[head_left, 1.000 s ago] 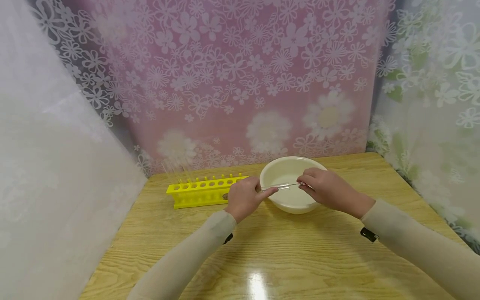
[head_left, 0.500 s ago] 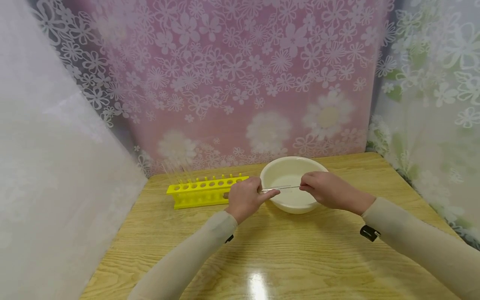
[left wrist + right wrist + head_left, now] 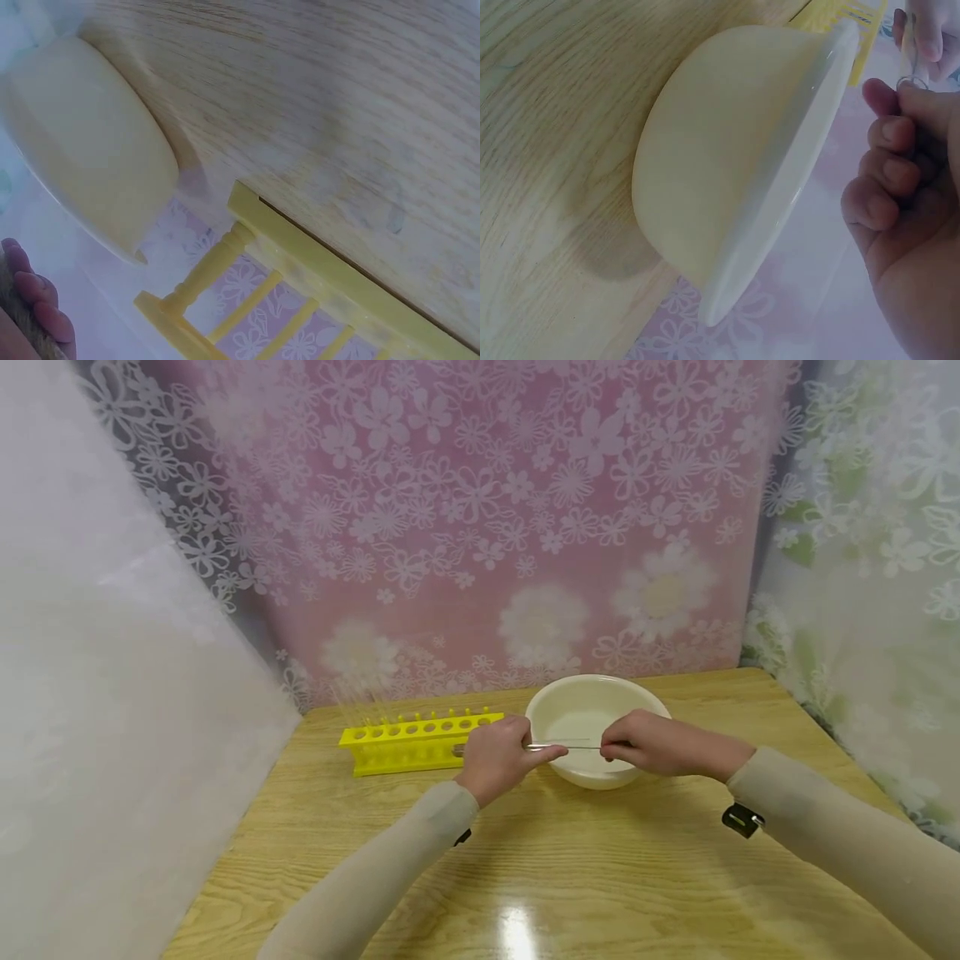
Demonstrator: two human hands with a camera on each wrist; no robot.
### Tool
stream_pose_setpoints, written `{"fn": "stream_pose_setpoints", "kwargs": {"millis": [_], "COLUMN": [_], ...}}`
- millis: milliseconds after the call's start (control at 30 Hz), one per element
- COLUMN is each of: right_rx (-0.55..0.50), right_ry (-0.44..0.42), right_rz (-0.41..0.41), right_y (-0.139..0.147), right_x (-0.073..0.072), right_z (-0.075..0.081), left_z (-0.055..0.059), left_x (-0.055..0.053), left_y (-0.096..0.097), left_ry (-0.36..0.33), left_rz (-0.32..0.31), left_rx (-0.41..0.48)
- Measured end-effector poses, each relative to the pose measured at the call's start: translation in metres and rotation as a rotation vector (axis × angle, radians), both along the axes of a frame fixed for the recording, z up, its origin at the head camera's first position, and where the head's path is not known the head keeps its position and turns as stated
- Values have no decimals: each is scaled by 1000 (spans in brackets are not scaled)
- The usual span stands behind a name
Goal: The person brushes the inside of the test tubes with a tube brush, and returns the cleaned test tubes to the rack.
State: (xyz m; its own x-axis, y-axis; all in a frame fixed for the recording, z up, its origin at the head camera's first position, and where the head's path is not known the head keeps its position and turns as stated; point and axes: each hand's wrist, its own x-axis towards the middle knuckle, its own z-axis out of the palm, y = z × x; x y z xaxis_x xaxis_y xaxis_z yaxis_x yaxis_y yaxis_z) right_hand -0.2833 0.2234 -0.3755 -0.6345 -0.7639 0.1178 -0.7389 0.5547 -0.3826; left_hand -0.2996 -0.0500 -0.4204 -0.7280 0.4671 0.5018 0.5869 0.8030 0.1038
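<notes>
– Above the cream-white, round, smooth bowl (image 3: 596, 781), holding what with the left hand (image 3: 501, 758)?

– Holding a slender, clear, glass-like tube (image 3: 538, 747), with fingers curled round it and with the thumb laid along it. Can see it almost level, pointing with one end to the right hand (image 3: 648, 743)

– And with that right hand, gripping also?

– Yes, pinching a thin, straight metal wire (image 3: 585, 747) between thumb and forefinger, with the other fingers bent to the palm. Running between the tube and the right hand, above the bowl's opening. In the right wrist view, can make out also a small, round metal ring (image 3: 913, 81) at the fingertips

– At the other side of the left hand, what to notice?

– Just past the hand, can notice a brownish, rough-looking piece (image 3: 459, 750). From the left wrist, can see a brown, bristly surface by the fingers too. Whether inside the tube or outside, cannot tell

– And round about, on the light-brown wooden table (image 3: 592, 877)?

– To the left of the bowl and near it, see a long, yellow plastic rack (image 3: 408, 768) with a row of round holes, partly hidden at its right end behind the left hand. In its leftmost holes, see some slim, transparent tubes (image 3: 363, 702), too faint for counting. Farther back, behind the table, see a pink curtain (image 3: 480, 560) with white flowers
</notes>
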Motion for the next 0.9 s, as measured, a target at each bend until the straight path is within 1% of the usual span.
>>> {"fn": "stream_pose_setpoints", "kwargs": {"millis": [100,200,333,500,800,900], "right_rx": [11,3,-19,-36,-9,-2], "right_ry": [43,59,33,19,-6,-16], "right_rz": [0,6,13,10,3,-5], "right_y": [1,4,8,11,14,17], "right_x": [-1,-2,-4,-4,-2,-2], "right_z": [0,1,2,5,9,10], "left_z": [-2,-4,-6,-3,0,1], "left_x": [0,-1,-1,-1,2,3], "left_y": [2,3,3,2,2,0], "left_ry": [-21,-39,-56,-67,-84,-100], "left_rz": [-2,-5,-4,-4,15,4], "left_rx": [0,8,30,41,33,42]}}
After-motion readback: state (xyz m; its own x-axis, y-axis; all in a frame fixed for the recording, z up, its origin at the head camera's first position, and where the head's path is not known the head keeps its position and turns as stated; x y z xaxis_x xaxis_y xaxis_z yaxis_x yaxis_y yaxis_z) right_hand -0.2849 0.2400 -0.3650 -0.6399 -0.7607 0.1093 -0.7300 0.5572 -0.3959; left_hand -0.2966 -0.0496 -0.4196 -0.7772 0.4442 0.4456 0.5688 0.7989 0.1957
